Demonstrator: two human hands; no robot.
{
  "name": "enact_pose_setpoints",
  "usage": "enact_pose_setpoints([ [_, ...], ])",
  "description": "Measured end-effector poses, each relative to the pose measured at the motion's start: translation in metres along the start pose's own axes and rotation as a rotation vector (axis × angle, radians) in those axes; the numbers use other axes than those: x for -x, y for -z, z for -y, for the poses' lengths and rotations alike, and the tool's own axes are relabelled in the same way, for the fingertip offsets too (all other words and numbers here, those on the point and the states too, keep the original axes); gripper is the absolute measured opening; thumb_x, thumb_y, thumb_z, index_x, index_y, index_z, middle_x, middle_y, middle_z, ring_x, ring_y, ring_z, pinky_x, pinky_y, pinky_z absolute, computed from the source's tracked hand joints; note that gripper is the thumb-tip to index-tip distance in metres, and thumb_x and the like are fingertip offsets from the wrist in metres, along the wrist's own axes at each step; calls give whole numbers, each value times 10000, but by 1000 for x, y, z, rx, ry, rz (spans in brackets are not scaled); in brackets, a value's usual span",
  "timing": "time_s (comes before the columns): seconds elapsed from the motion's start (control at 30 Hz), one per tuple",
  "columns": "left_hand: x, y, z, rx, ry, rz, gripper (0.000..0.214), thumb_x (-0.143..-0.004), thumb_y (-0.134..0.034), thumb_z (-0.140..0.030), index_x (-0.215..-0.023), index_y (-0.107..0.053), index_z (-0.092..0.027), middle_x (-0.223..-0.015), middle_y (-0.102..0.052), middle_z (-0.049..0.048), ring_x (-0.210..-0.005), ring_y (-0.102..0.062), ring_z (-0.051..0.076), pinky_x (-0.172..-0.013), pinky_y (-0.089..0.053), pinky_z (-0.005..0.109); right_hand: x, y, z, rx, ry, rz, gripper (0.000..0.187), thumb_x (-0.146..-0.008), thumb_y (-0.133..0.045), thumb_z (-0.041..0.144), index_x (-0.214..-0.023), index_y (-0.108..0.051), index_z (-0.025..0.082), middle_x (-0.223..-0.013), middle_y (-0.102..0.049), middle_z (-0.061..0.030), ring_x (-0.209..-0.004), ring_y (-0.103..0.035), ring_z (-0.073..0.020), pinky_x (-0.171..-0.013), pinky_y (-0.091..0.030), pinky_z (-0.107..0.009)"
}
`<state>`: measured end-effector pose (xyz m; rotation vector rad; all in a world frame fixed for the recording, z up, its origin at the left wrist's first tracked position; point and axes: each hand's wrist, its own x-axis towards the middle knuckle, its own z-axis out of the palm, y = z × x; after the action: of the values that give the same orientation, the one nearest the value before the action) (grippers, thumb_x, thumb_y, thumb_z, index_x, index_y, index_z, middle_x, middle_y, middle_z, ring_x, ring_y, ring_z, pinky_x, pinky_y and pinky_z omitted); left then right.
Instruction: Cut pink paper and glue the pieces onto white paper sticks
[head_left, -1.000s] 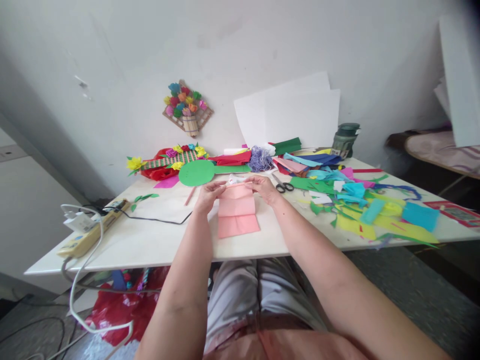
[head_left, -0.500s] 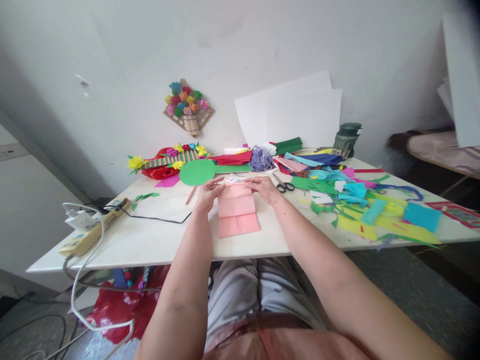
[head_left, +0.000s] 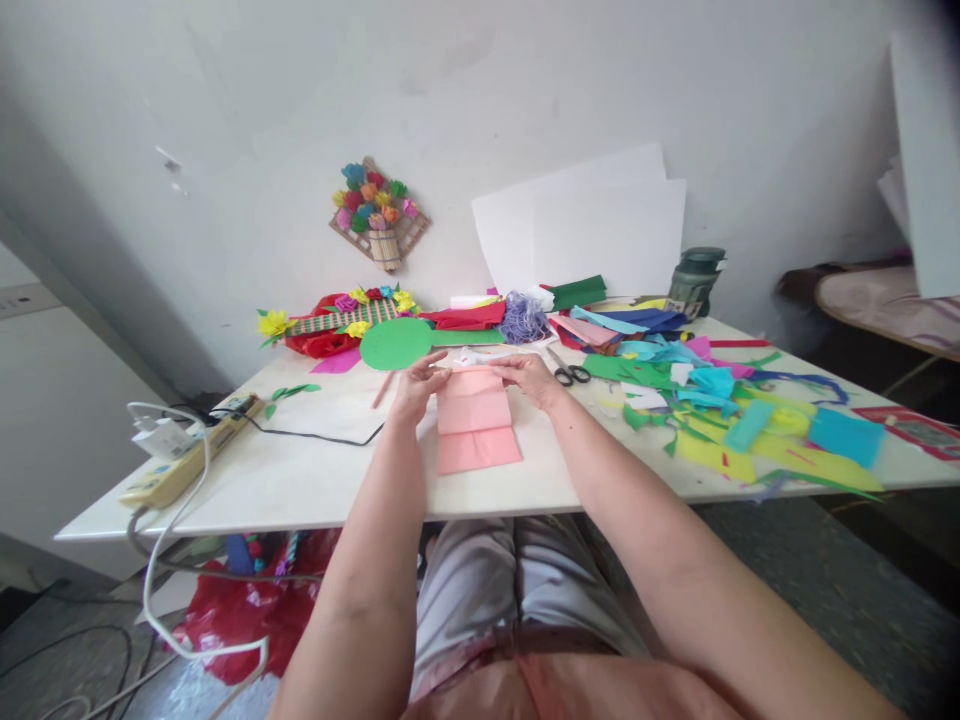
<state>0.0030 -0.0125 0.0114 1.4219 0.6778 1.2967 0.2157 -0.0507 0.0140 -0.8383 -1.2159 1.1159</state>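
A creased pink sheet of paper (head_left: 476, 420) lies on the white table in front of me, its near edge toward my body. My left hand (head_left: 420, 385) pinches its far left corner between thumb and fingers. At the far right corner, my right hand (head_left: 527, 374) grips the same sheet. The far edge looks rolled or folded over between the hands. Black-handled scissors (head_left: 571, 374) rest just right of my right hand. A green paper disc (head_left: 396, 344) lies beyond my left hand, and a thin pink strip (head_left: 382, 388) sits beside it.
Paper scraps (head_left: 750, 430) in several colours cover the table's right side. A dark bottle (head_left: 696, 282) stands at the back right. On the left are a power strip (head_left: 161, 480) with cables and a few green leaves (head_left: 289, 398). Purple yarn (head_left: 523, 318) lies at the back.
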Motion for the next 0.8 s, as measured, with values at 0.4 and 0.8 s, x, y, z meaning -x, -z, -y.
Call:
enact_pose_setpoints([
  [0.4, 1, -1, -2, 0, 63, -37, 588, -519, -780, -318, -1061, -638, -138, -651, -626, 3, -568, -518, 87, -576, -389, 226, 1, -1, 1, 3, -3, 22, 306, -472, -772, 337, -727, -727, 173, -616, -681, -6, -530, -574, -123, -564, -482, -278],
  [0.8, 5, -3, -3, -108, 114, 80, 329, -576, -748, -376, -792, -706, -131, -638, -611, 19, -550, -489, 81, -509, -357, 208, -1, 5, -1, 71, 63, -17, 246, -551, -715, 327, -745, -701, 176, -648, -662, -6, -591, -572, -131, -602, -462, -287],
])
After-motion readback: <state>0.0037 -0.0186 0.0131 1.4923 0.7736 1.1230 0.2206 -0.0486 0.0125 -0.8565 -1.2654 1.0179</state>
